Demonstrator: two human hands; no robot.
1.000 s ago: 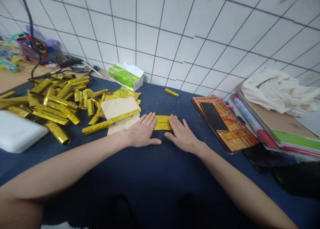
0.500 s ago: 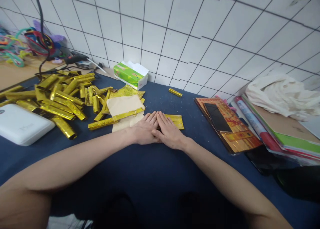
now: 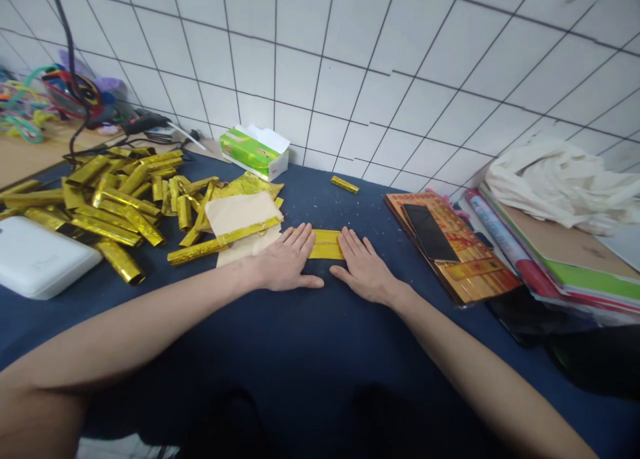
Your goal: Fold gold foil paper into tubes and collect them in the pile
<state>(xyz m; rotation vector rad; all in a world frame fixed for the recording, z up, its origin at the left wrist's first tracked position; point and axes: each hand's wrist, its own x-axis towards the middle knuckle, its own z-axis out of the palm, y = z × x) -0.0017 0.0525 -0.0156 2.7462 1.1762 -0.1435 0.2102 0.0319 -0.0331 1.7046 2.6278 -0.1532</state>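
Observation:
A flat folded strip of gold foil paper (image 3: 326, 244) lies on the dark blue tabletop (image 3: 300, 339), its bare middle showing between my hands. My left hand (image 3: 286, 257) rests flat over the strip's left end, fingers together and thumb stretched to the right. Over the right end lies my right hand (image 3: 364, 265), also flat, with its fingertips on the foil. Just left of my left hand are beige-backed paper sheets (image 3: 243, 213) and a long gold paper roll (image 3: 193, 252) lying partly across them. The strip's two ends are hidden under the hands.
Many gold paper rolls (image 3: 117, 202) are heaped at left beside a white power bank (image 3: 43, 255). A green tissue box (image 3: 255, 152) stands by the tiled wall, with one gold roll (image 3: 345, 184) to its right. A phone (image 3: 431, 233) lies on gold-and-red packs (image 3: 480, 275).
My hands were together over the middle of the strip. They have slid apart, the left one to the left and the right one to the right, uncovering the foil between them.

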